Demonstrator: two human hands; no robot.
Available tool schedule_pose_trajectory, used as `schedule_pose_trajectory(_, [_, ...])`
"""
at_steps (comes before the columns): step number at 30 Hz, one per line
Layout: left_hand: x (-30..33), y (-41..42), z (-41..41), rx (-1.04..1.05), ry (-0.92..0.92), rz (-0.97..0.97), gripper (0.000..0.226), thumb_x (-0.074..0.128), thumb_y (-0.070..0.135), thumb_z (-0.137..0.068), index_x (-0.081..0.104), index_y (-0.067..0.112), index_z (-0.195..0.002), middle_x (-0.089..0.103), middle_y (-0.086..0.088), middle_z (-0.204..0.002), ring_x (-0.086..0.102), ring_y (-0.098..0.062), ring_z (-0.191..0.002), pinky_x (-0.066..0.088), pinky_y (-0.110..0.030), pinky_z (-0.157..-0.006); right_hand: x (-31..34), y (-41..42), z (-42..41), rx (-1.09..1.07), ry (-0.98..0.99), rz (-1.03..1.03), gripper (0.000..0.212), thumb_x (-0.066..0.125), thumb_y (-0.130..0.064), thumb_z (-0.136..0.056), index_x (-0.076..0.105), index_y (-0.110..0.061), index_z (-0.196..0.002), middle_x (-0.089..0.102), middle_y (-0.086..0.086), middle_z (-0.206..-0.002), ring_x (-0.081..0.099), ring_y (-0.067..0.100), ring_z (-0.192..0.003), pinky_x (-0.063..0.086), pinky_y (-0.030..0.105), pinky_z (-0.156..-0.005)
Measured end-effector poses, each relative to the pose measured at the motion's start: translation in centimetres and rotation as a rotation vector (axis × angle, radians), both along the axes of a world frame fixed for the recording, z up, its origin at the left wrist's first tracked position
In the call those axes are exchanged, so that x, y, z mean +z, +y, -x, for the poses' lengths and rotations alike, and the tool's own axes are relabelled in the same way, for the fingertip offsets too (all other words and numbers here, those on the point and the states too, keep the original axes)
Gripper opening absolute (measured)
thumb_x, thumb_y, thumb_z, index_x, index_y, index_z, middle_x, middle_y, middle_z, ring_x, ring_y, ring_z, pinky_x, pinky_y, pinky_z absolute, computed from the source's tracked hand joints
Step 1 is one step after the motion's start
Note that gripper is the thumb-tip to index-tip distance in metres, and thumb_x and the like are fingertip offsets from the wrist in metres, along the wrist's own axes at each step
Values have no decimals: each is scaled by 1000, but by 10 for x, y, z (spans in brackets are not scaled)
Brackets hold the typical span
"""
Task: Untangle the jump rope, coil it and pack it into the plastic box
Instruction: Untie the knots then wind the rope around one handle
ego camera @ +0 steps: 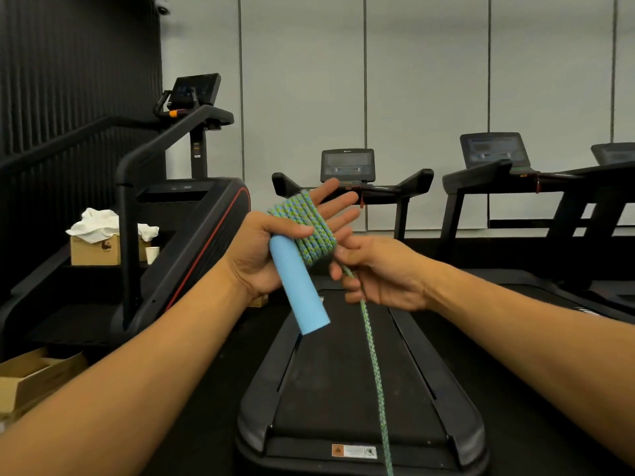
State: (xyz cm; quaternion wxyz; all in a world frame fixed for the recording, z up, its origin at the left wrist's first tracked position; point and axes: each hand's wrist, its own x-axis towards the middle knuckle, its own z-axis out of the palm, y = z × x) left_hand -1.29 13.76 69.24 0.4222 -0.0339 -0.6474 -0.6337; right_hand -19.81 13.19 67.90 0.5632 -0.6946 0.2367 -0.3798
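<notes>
the left hand (275, 245) holds the blue handle (299, 286) with its thumb, jump rope (305, 228) wound round its straight fingers. the right hand (374, 273) pinches the loose rope.

A gym is surrounding us: treadmills (357, 365) are standing in a row along the far pale wall, and a stair-climbing machine (178, 207) is looming at left.

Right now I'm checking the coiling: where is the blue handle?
In the head view, just left of centre, the blue handle is held in the left hand, beside the rope coil.
</notes>
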Motion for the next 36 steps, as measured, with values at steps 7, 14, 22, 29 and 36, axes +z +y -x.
schedule_pose_trajectory(7, [4,-5,-14,98,-89,-24,97,73,3,-54,44,5,-146,47,-19,-151,47,-37,-138,42,-50,-110,17,24,21,-98,380,146,19,54,-6,-97,68,-2,-109,58,7,-67,40,11,-49,39,22,-45])
schedule_pose_trajectory(14, [5,8,-7,-77,-336,-3,71,66,5,-65,57,0,-135,66,-22,-124,66,-36,-111,53,-45,-100,53,47,22,-153,572,365,13,64,-6,-90,71,2,-83,60,10,-65,42,10,-45,36,24,-46])
schedule_pose_trajectory(22, [9,21,2,-146,-477,-33,56,68,-6,-66,61,-9,-121,66,-32,-119,66,-46,-109,54,-52,-95,79,59,22,-382,728,732,35,80,-36,-77,72,-2,-80,62,7,-67,51,8,-55,43,22,-52])
schedule_pose_trajectory(29, [9,19,1,-209,-483,45,63,62,-9,-75,50,-10,-137,58,-32,-133,59,-46,-122,45,-56,-107,77,43,27,-296,528,668,25,78,-38,-71,71,-15,-75,60,-1,-65,49,8,-60,39,22,-55])
schedule_pose_trajectory(36, [2,18,9,-205,-459,110,75,65,-9,-80,38,0,-149,49,-26,-146,51,-44,-132,39,-55,-112,69,24,31,24,215,215,14,63,-18,-81,66,-10,-92,66,0,-76,63,11,-69,55,24,-68])
